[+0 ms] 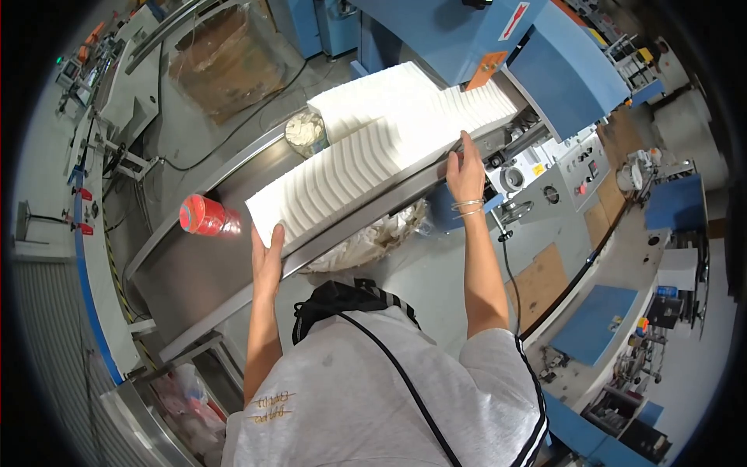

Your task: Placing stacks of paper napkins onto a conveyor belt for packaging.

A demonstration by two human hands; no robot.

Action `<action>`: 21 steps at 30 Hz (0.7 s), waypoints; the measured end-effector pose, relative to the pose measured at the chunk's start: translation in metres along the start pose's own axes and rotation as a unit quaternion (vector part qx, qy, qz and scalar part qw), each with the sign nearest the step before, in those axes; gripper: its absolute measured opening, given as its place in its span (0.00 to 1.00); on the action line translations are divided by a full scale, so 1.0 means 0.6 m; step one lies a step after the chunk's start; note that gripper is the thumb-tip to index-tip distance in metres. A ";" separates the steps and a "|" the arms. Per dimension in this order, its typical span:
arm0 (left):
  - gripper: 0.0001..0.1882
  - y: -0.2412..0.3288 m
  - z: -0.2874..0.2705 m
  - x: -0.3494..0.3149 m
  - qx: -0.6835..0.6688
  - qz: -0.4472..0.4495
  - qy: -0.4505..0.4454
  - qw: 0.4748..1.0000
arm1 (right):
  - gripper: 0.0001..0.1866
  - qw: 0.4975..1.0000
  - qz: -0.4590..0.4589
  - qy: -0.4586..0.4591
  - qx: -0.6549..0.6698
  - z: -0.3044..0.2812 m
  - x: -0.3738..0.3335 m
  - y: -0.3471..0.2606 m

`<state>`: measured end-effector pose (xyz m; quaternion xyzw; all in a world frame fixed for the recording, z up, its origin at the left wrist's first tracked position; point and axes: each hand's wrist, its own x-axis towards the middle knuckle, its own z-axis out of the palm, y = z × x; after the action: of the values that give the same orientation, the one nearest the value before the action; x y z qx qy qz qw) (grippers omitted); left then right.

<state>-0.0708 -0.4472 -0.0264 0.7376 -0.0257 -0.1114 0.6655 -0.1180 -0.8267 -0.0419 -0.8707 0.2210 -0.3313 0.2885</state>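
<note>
Row of folded white tissue sheets [366, 159]: stood on edge in a long shingled line, centre of frame, running from lower left to upper right along a steel trough [194, 265]. Second, squarer white stack [373, 97] behind it, upper centre, touching the row.

Left hand [266, 253]: centre-left, flat and spread, palm pressed against the near end of the row. Fingers extended, not curled around anything.

Right hand [465, 173]: right of centre, fingers stretched upward along the far end of the row near the blue machine [498, 47]; thumb side resting at the trough's front rail [366, 212]. Open, pressing rather than clutching; thin bracelets at the wrist.

Red-capped plastic bottle [204, 215]: lying on the trough, left of centre, just beside the row's near end. Clear bag of white scraps [305, 131] at the trough's back edge, upper centre. Larger bag of white offcuts [366, 237] below the front rail.

Risks, judged from present layout:
- Squeeze uneven between the two palms: middle of the row likely to bow upward and spill, nothing gripping it from above.
- Near end barely covered by the left palm: outer sheets liable to slip past and fan out toward the bottle.
- Bottle close enough to be knocked, or to snag the row's end.
- Right fingers close to the machine outlet: possible pinch if still feeding.
</note>
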 end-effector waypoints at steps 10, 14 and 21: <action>0.35 0.007 0.002 -0.007 0.035 0.011 0.019 0.999 | 0.25 0.990 -0.085 0.022 -0.106 0.008 -0.007 0.007; 0.35 0.007 0.003 -0.008 0.037 0.014 0.019 0.999 | 0.22 0.986 -0.094 0.044 -0.129 0.009 -0.005 0.002; 0.34 0.007 0.003 -0.006 0.013 0.001 0.012 1.000 | 0.14 0.995 -0.058 0.042 -0.075 0.010 0.012 -0.018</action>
<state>-0.0741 -0.4485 -0.0221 0.7475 -0.0197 -0.1012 0.6562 -0.1066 -0.8203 -0.0354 -0.8866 0.2060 -0.3661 0.1936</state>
